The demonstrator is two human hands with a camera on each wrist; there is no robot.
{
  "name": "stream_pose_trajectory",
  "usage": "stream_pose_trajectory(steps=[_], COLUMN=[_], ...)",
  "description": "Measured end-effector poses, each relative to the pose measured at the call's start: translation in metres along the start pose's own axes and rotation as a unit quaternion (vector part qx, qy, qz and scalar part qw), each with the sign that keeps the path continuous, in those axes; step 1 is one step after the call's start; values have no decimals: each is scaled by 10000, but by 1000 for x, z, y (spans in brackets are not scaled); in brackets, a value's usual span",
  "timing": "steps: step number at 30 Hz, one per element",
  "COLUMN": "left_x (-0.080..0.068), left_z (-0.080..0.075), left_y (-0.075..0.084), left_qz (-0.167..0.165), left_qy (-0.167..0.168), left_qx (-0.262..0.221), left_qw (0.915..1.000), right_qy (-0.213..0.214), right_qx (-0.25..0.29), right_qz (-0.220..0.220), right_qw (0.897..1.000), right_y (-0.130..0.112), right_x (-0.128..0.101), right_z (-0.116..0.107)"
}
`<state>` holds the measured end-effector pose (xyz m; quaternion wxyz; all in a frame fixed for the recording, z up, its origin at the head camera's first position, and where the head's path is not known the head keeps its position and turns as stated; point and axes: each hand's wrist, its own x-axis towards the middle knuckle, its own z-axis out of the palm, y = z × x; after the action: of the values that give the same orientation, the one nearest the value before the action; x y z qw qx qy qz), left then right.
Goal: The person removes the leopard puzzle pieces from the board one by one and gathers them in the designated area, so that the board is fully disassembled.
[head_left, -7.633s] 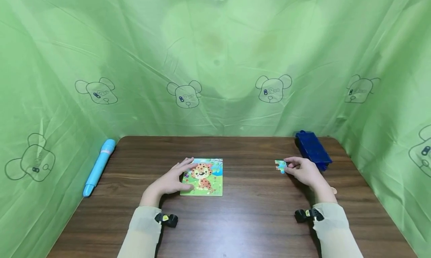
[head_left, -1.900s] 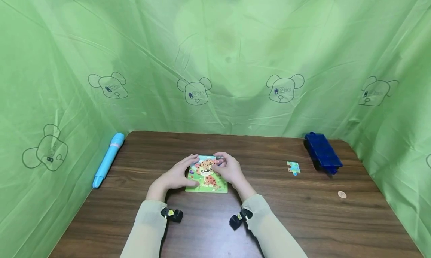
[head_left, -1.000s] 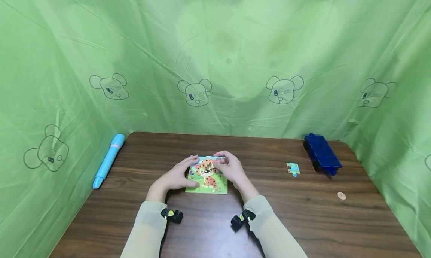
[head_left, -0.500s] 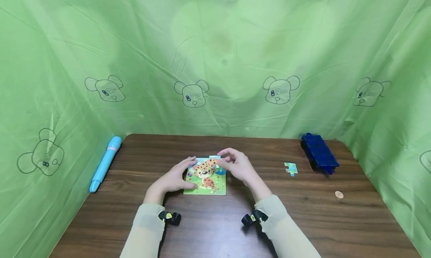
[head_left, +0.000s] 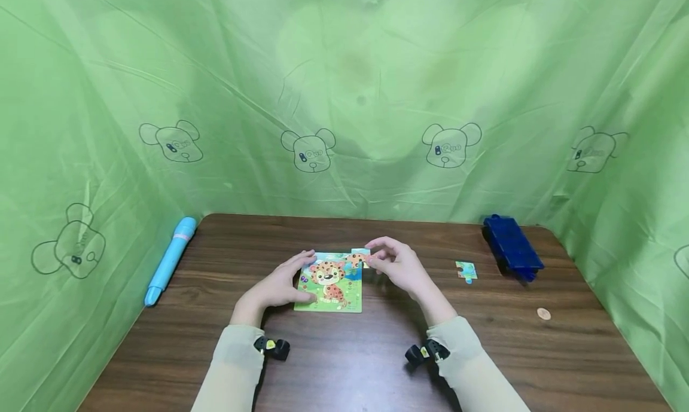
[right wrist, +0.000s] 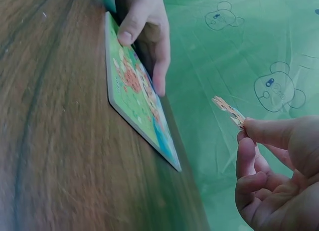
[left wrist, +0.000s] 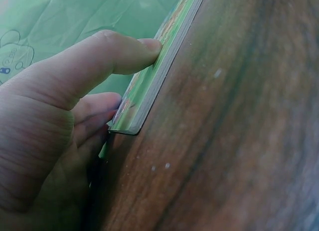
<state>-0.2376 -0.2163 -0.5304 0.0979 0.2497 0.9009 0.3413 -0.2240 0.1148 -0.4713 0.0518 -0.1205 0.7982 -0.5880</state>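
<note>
A square leopard picture puzzle board (head_left: 344, 298) lies on the brown table. My left hand (head_left: 274, 287) rests on its left side, thumb pressing the lower left of the picture and fingers along the upper left edge. In the left wrist view the thumb (left wrist: 134, 54) lies over the board's green border. Just off the upper right corner, my right hand (head_left: 401, 265) pinches a spotted jigsaw piece (head_left: 357, 258) between thumb and index finger. The right wrist view shows this piece (right wrist: 228, 110) raised above the board (right wrist: 134, 109).
A loose blue jigsaw piece (head_left: 466, 271) lies to the right. Beyond it are a dark blue plastic box (head_left: 513, 247) and a small pale round disc (head_left: 543, 314). A light blue tube-shaped object (head_left: 169, 262) lies along the left table edge. Green cloth (head_left: 344, 101) hangs behind.
My right hand earlier set the blue piece down at the right and came to the board. Lately it drew the spotted piece from over the leopard's head rightward. The left hand stayed on the board.
</note>
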Motion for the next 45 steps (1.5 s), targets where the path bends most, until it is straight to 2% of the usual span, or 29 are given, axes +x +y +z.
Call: stream_pose_trajectory(steps=[8,18,26,31,35,40,45], left_x=[-3,-3,-1,-1,0,0,0], left_z=[-4,-1,0,0,-1,-2,-1], left_y=[3,6,5,3,3,3,3], left_qz=[-79,-84,-10,-22,-52,-69,-52], left_qy=[12,-13,-15,-7,-4,-6,-38], left_qx=[34,-89,-27,25,97,141,142], left_qw=[10000,9999,10000,10000,9999,9999,9999], right_qy=[-29,-563,-307,-138,-8,83,193], right_qx=[-91,-600,-1107,-1164,-1382,-2029,-2381], right_qz=[-130,43,225,395,298,60,108], right_qw=[9999,9966,9931,9923,9900,9791,9710], right_y=[8,35,53,61,68,79,82], right_x=[-5,-15,-23,-29,-30,-28,-28], right_z=[-26,-95,-136,-150,-155,-159,-159])
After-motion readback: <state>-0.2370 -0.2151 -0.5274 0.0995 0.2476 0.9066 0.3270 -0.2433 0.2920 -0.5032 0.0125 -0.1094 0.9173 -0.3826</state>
